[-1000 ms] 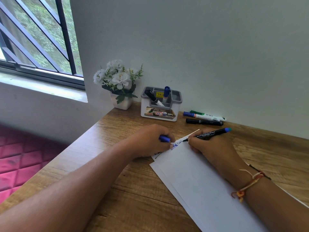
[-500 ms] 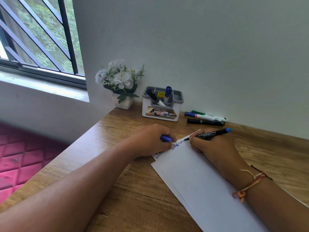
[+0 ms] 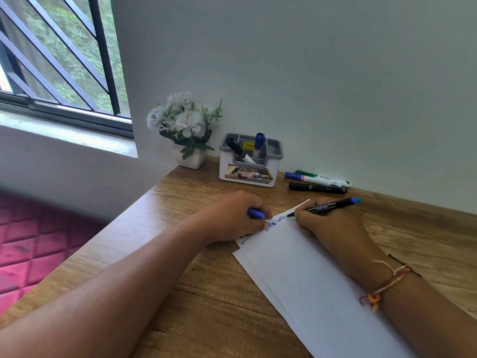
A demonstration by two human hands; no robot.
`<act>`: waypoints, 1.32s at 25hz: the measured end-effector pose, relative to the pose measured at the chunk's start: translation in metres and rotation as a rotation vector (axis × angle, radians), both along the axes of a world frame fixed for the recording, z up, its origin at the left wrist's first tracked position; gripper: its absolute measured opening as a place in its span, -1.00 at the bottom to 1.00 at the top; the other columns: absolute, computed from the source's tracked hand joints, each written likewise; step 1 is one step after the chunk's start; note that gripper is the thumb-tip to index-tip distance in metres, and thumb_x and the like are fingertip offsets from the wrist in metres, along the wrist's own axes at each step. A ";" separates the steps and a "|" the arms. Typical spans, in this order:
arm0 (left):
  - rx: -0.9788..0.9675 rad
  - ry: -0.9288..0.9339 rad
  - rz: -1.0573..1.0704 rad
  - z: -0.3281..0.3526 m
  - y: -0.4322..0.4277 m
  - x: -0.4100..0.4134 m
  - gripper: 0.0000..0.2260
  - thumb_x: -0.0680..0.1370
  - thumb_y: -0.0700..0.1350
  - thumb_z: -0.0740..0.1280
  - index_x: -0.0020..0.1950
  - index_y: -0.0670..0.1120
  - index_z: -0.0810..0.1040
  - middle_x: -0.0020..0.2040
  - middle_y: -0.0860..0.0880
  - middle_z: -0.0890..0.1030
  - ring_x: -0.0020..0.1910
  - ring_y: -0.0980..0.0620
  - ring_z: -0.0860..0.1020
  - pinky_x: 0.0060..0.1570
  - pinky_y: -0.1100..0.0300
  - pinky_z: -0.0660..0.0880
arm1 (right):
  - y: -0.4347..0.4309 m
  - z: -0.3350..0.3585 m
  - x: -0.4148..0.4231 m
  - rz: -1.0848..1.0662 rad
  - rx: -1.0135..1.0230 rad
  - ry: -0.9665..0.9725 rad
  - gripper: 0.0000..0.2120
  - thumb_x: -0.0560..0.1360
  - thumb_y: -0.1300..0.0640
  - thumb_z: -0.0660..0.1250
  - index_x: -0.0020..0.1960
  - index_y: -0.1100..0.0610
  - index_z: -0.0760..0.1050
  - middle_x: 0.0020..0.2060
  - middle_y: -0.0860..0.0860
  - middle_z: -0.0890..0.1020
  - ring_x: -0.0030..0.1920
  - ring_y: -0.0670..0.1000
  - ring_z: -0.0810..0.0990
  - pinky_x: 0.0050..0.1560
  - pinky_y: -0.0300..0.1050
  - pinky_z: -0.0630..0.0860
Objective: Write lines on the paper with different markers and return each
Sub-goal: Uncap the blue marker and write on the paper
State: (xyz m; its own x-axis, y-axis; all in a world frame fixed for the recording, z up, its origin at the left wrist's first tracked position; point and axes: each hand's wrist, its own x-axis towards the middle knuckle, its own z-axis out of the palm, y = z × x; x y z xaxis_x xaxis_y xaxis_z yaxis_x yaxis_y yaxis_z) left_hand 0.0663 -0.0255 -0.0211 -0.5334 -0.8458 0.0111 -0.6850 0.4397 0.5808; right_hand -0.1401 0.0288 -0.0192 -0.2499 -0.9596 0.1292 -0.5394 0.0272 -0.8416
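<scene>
White paper sheets [image 3: 304,275] lie slanted on the wooden desk [image 3: 201,293]. My right hand [image 3: 333,228] grips a slim black marker with a blue end [image 3: 333,205], its tip touching the paper's top edge beside small blue writing [image 3: 278,219]. My left hand [image 3: 232,218] rests on the paper's upper left corner, closed on a blue marker cap [image 3: 256,213]. A grey-and-white holder [image 3: 250,174] at the wall holds a black marker [image 3: 238,150] and a blue-capped marker [image 3: 259,144].
Three markers lie by the wall right of the holder: blue-capped [image 3: 309,179], green [image 3: 325,175], black [image 3: 317,188]. A white pot of white flowers [image 3: 187,130] stands left of the holder. The desk's left edge drops to a red quilted surface [image 3: 33,249]. A barred window [image 3: 59,55] is upper left.
The marker tip has moved slightly right along the paper's top edge, and the blue writing has grown. My left hand stays put on the corner.
</scene>
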 end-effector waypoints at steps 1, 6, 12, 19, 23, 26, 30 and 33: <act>0.002 0.001 -0.001 0.000 0.000 0.000 -0.78 0.55 0.00 0.42 0.19 0.17 0.63 0.17 0.13 0.61 0.08 0.12 0.54 0.16 0.08 0.55 | 0.000 -0.001 0.000 0.004 -0.004 -0.019 -0.83 0.46 0.18 0.41 -0.29 0.01 0.61 -0.47 -0.13 0.59 -0.37 -0.09 0.54 -0.34 -0.23 0.39; -0.025 0.026 0.010 0.005 0.002 0.002 -0.77 0.58 -0.09 0.37 0.22 0.11 0.59 0.13 0.09 0.60 0.06 0.09 0.54 0.17 0.06 0.54 | 0.002 -0.001 -0.002 0.036 -0.007 -0.217 -0.92 0.53 0.16 0.46 -0.05 0.02 0.72 -0.24 0.03 0.75 -0.26 -0.06 0.65 -0.23 -0.22 0.54; 0.012 0.273 0.088 0.008 0.010 0.000 -0.89 0.65 -0.13 0.25 0.13 0.07 0.46 -0.03 0.03 0.61 -0.08 0.08 0.60 0.05 0.07 0.60 | 0.005 0.003 -0.004 0.106 -0.007 -0.444 -0.85 0.63 0.13 0.33 -0.02 0.08 0.69 -0.14 0.07 0.78 -0.14 -0.06 0.74 -0.31 -0.27 0.55; -0.067 0.210 0.065 0.006 0.011 -0.003 -0.86 0.61 -0.06 0.34 0.09 0.18 0.54 0.03 0.16 0.60 -0.01 0.15 0.56 0.09 0.11 0.55 | 0.009 0.006 -0.007 0.153 -0.073 -0.500 -0.91 0.59 0.12 0.39 -0.02 0.09 0.66 -0.19 0.07 0.76 -0.21 -0.06 0.70 -0.30 -0.20 0.48; -0.087 0.206 0.076 0.005 0.009 -0.004 -0.86 0.61 -0.08 0.34 0.11 0.15 0.53 0.02 0.12 0.61 -0.03 0.12 0.58 0.10 0.06 0.57 | 0.007 0.002 -0.011 0.149 -0.093 -0.551 -0.90 0.60 0.14 0.37 -0.04 0.10 0.66 -0.22 0.08 0.74 -0.24 -0.05 0.68 -0.29 -0.15 0.47; -0.093 0.204 0.082 0.004 0.011 -0.003 -0.86 0.60 -0.08 0.35 0.10 0.16 0.54 0.02 0.14 0.61 -0.01 0.13 0.57 0.11 0.05 0.57 | 0.008 0.003 -0.010 0.184 -0.083 -0.525 -0.91 0.59 0.14 0.39 -0.05 0.09 0.67 -0.20 0.09 0.76 -0.23 -0.06 0.70 -0.30 -0.19 0.47; -0.097 0.209 0.070 0.004 0.012 -0.006 -0.84 0.58 -0.05 0.39 0.12 0.17 0.60 0.05 0.15 0.63 0.04 0.12 0.57 0.15 0.00 0.56 | 0.012 0.004 -0.008 0.228 -0.070 -0.443 -0.88 0.60 0.14 0.38 0.01 0.09 0.70 -0.12 0.07 0.78 -0.16 -0.07 0.73 -0.32 -0.29 0.50; -0.106 0.240 0.050 0.006 0.012 -0.006 -0.82 0.57 -0.05 0.40 0.14 0.18 0.62 0.04 0.15 0.65 0.03 0.13 0.57 0.15 0.01 0.56 | 0.011 0.005 -0.008 0.245 -0.026 -0.505 -0.76 0.68 0.11 0.23 0.08 0.10 0.68 -0.09 0.10 0.79 -0.13 -0.04 0.74 -0.29 -0.27 0.52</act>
State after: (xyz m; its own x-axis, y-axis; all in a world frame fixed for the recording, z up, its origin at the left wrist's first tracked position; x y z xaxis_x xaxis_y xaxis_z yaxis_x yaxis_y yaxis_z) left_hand 0.0603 -0.0134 -0.0152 -0.4627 -0.8583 0.2220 -0.5555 0.4759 0.6819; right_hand -0.1482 0.0397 -0.0145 -0.0570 -0.9955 0.0753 -0.0575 -0.0720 -0.9957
